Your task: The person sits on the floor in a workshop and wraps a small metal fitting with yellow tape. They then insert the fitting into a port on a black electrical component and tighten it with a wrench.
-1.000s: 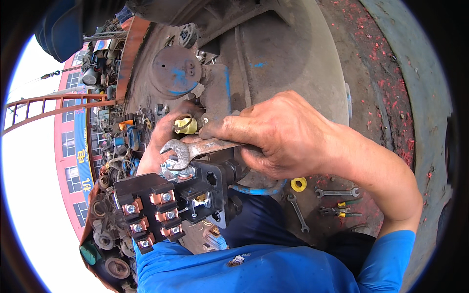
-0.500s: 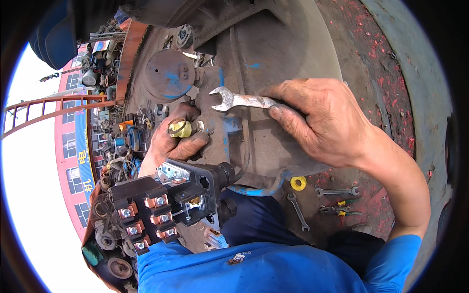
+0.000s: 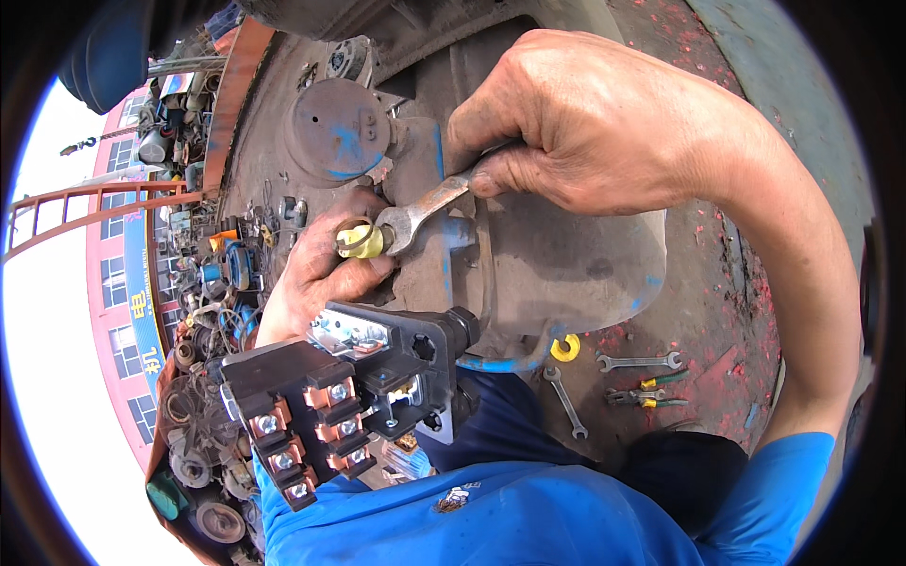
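Note:
My right hand pinches the shank of a worn open-end wrench. Its jaw sits at the base of a small fitting with yellow wrapping and a dark ring around it. Curled about that fitting is my left hand, thumb below and fingers above; part of its grip is hidden behind the fitting. Both hands are over a dusty brown metal machine body with flakes of blue paint. Close below my left hand stands a black switch block with copper terminals and screws.
On the ground to the right lie a yellow tape roll, two wrenches and pliers with yellow-green handles. A round rusty cover rises beyond my left hand. A bent blue pipe runs near my legs. Scrap parts pile up at left.
My right hand has moved left and away from me, bringing the wrench's jaw from open air onto the fitting's base. My left hand keeps its grip.

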